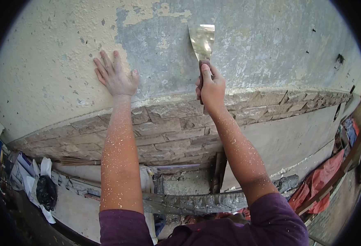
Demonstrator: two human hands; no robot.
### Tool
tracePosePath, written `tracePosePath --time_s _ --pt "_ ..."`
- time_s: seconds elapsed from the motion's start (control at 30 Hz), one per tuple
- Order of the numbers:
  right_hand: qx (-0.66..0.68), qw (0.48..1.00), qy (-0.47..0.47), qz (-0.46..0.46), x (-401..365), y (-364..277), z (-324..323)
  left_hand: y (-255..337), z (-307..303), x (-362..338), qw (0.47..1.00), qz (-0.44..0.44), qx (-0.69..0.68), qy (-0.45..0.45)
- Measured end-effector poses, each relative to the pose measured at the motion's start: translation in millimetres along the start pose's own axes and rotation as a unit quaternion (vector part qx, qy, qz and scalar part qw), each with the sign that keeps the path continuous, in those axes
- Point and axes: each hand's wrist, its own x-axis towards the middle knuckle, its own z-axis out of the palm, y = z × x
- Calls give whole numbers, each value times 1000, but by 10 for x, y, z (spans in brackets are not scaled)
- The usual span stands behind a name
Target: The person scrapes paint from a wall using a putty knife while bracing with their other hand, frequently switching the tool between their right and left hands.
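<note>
My right hand (212, 87) is wrapped round the dark handle of a putty knife (202, 43), its wide metal blade pointing up in front of the wall. The thumb lies along the handle. Flat on the cream paint of the wall (61, 65) rests my left hand (119, 80), fingers spread. Just right of it the paint gives way to a bare grey patch (164, 53) with leftover cream flecks. Pale paint chips and dust speckle both forearms.
Below the painted wall runs a band of rough stone bricks (164, 123). A long grey-wrapped pole (188, 203) crosses lower down. Red sheeting (318, 184) lies at the right, with a black plastic bag (46, 192) and white scraps at the left.
</note>
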Motion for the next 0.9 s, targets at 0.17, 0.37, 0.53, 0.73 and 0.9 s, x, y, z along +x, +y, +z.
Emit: tracePosePath --time_s 0.17,0.37,0.53,0.73,0.9 --pt "-83 996 31 0 -162 346 -296 -33 8 -57 1000 3 3 -6" --pt "-122 992 24 -19 -4 278 -299 -14 5 -52 1000 -6 -7 2" --pt "-113 992 47 -17 -30 203 -293 -12 23 -63 1000 5 -14 21" --pt "-88 996 -10 -21 178 -42 -290 31 -25 -59 1000 -14 -1 2" --pt "-93 995 11 -22 104 94 -409 19 -27 -60 1000 -24 -6 0"
